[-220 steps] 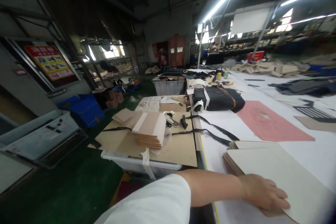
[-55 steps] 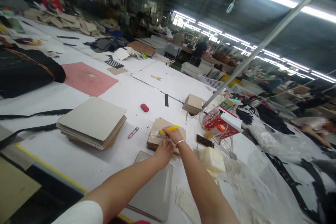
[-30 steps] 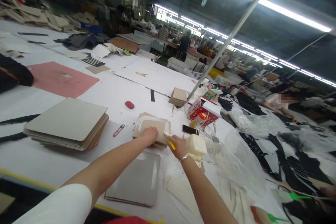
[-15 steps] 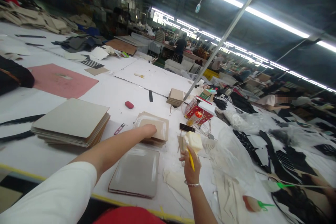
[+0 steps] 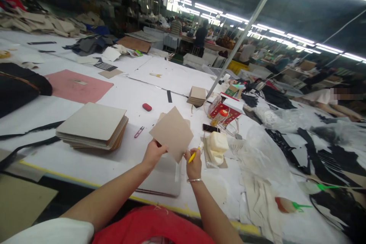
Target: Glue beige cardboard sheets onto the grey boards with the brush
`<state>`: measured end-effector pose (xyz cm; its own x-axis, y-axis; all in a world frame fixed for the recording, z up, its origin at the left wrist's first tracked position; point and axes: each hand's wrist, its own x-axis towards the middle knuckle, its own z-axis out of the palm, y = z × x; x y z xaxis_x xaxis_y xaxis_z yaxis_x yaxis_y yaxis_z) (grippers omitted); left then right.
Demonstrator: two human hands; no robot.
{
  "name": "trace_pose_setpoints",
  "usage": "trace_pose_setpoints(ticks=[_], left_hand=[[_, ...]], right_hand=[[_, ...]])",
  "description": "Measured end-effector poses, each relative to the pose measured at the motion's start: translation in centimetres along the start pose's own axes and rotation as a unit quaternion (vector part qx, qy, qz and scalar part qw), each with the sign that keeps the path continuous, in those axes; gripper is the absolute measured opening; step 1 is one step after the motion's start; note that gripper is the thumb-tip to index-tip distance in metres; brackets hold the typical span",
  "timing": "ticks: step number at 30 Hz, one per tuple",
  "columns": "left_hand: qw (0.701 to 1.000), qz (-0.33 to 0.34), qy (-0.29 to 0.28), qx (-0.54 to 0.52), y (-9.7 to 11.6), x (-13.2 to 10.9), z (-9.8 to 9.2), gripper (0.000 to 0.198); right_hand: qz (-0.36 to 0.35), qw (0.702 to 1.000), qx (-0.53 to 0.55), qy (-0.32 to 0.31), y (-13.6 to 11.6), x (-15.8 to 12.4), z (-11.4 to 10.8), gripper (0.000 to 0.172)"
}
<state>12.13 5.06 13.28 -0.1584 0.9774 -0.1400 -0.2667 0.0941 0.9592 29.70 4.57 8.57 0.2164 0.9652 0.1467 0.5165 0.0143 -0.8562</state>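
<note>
A tan cardboard piece [image 5: 173, 133] is raised and turned cornerwise over the small stack. My left hand [image 5: 154, 153] pinches its lower left edge. My right hand [image 5: 193, 163] is closed round a yellow-handled brush [image 5: 194, 155], its fingers at the piece's lower right edge. Underneath, partly hidden, is a stack of grey boards [image 5: 168, 179] near the table's front edge. To the right of my right hand stands a cream plastic container [image 5: 219, 143] with an open lower part. A taller stack of grey boards [image 5: 93, 122] sits to the left.
Pink thread snips [image 5: 139, 132] and a red oval case [image 5: 146, 107] lie behind my left hand. A phone [image 5: 211, 128] and a red box [image 5: 225, 109] stand behind the container. Plastic bags [image 5: 265, 156] and black pieces lie right. A person's arms [image 5: 337, 108] reach in at the far right.
My left hand has lifted the tan piece off the small stack and drawn it nearer. My right hand has moved left from the container to the piece, with the brush. The view has shifted slightly.
</note>
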Motion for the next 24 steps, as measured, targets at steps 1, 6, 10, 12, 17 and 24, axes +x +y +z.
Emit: trace_pose_setpoints(ticks=[1, 6, 10, 12, 17, 24], left_hand=[[0.999, -0.015, -0.003, -0.035, -0.8, -0.6, -0.1, 0.041], [0.991, -0.06, -0.007, -0.117, -2.9, -3.0, -0.5, 0.052], [0.99, -0.075, -0.007, -0.118, -4.3, -3.9, -1.7, 0.05], [0.991, -0.093, 0.024, -0.09, -5.4, -4.1, -3.2, 0.046], [0.979, -0.149, 0.092, 0.1, -8.8, -5.1, -8.5, 0.037], [0.89, -0.053, 0.041, 0.45, -11.5, -5.6, -13.1, 0.036]], right_hand=[[0.007, 1.0, 0.007, 0.009, 0.5, -0.2, 0.1, 0.024], [0.041, 0.998, 0.033, 0.018, 2.6, -1.4, -0.1, 0.03], [0.049, 0.996, 0.073, -0.022, 3.4, -2.4, -0.6, 0.029], [0.042, 0.996, 0.069, -0.035, 4.1, -3.1, -1.2, 0.03], [0.013, 0.996, -0.016, -0.087, 6.8, -5.0, -2.3, 0.029], [-0.014, 0.98, -0.136, -0.146, 9.1, -6.1, 0.1, 0.024]])
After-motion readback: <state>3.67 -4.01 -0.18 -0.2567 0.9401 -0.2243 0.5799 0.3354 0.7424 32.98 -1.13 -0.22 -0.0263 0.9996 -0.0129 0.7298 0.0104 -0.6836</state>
